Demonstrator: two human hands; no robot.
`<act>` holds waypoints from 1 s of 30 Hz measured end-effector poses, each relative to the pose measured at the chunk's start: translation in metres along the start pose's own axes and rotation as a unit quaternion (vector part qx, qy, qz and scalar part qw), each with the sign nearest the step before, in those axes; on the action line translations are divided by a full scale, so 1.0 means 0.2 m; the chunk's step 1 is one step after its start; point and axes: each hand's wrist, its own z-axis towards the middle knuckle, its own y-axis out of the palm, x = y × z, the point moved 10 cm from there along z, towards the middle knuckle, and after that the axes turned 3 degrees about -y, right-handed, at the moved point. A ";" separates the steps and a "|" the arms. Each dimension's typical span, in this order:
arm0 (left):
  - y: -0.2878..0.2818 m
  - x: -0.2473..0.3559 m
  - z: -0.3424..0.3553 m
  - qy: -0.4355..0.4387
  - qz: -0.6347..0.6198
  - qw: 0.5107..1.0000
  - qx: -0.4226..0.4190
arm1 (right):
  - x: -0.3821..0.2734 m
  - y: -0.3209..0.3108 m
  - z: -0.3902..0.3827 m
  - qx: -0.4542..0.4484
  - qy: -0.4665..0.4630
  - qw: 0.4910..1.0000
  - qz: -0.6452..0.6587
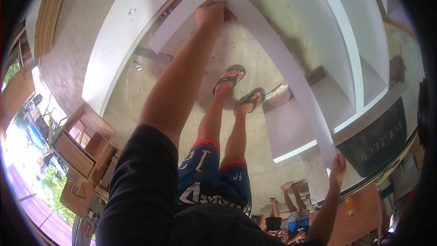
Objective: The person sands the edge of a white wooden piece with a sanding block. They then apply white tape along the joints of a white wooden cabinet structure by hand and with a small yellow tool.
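A long, narrow white board (291,64) stretches from the upper middle down to the right. My left hand (211,13) is closed at the board's far end, where another white strip (175,27) meets or passes behind it; I cannot tell whether the two are joined. Around the near right end of the long board, the fingers of my right hand (337,167) are closed. A white panel piece (291,127) lies beneath the long board, partly covered by it.
White shelving (334,54) fills the right side, near a black lettered panel (378,139). A large white panel (120,41) is at left, beyond it stacked brown boards (52,13). Wooden furniture (75,150) stands lower left. My sandalled feet (234,79) are on concrete; other people (293,214) are behind.
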 end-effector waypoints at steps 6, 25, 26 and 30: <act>0.01 -0.02 0.00 -0.012 -0.024 1.000 -0.013 | -0.05 -0.01 -0.03 0.014 -0.008 1.000 -0.012; -0.01 0.02 0.00 -0.041 -0.008 0.998 0.056 | -0.20 0.02 0.02 0.027 -0.055 0.998 -0.012; -0.01 0.02 0.00 -0.041 -0.004 0.997 0.066 | -0.20 0.02 0.02 0.026 -0.058 0.998 -0.008; -0.02 -0.02 0.00 -0.065 -0.014 0.991 0.113 | -0.16 0.03 0.02 0.018 -0.042 0.999 -0.016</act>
